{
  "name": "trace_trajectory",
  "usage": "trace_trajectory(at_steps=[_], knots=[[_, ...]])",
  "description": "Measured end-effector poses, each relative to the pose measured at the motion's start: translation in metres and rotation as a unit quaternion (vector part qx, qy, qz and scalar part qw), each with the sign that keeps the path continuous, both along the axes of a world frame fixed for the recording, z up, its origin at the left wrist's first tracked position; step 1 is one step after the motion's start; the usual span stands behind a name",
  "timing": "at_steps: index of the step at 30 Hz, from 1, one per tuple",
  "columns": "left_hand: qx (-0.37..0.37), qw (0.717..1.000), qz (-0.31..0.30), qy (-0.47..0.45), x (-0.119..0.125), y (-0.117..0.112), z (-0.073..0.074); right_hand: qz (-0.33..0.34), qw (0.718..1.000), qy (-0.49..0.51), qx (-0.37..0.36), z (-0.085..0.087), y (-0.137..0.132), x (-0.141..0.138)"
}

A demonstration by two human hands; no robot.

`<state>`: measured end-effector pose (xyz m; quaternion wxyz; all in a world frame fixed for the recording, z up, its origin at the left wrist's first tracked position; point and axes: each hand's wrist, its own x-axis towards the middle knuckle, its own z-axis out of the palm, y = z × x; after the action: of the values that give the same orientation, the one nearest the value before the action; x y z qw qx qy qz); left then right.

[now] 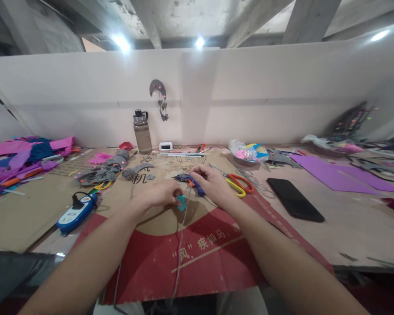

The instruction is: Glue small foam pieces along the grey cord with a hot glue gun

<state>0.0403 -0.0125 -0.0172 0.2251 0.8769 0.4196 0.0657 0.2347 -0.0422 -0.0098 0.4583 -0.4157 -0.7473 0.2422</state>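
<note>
My left hand (164,193) is closed in a pinch on a small teal felt cutout (181,203) with a jagged edge. Across from it, my right hand (207,180) pinches a grey yarn (180,236), which hangs past the felt and runs down over the cardboard's front edge. Just behind the fingers lies a blue glue gun (200,190), partly covered by my right hand. A small orange spot (191,183) shows by the right fingertips; whether it belongs to the glue gun I cannot tell. Red and yellow handled scissors (244,183) lie beside my right hand.
Cardboard (213,262) covers the table in front of me. A power strip (77,213) and grey felt pieces (100,173) lie left, a phone (294,199) and purple sheets (328,175) right. A water bottle (142,133) and a bowl of wrapped bits (248,153) stand behind.
</note>
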Motion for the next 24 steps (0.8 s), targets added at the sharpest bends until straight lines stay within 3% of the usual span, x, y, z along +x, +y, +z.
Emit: trace_trajectory(at_steps=[6,11,15,24], knots=[[-0.026,0.999,-0.039,-0.025,0.000,0.001,-0.004,-0.002,1.000,0.028,-0.003,-0.001,0.005,0.001],[-0.121,0.989,-0.064,-0.063,-0.003,0.002,0.009,0.021,0.999,0.046,-0.019,0.001,0.011,0.008],[-0.145,0.980,-0.078,-0.108,-0.004,0.001,0.017,0.068,0.996,0.020,-0.052,0.003,0.012,0.011],[-0.149,0.968,-0.005,-0.202,-0.005,0.002,0.015,0.102,0.994,-0.010,-0.043,-0.001,0.013,0.010]])
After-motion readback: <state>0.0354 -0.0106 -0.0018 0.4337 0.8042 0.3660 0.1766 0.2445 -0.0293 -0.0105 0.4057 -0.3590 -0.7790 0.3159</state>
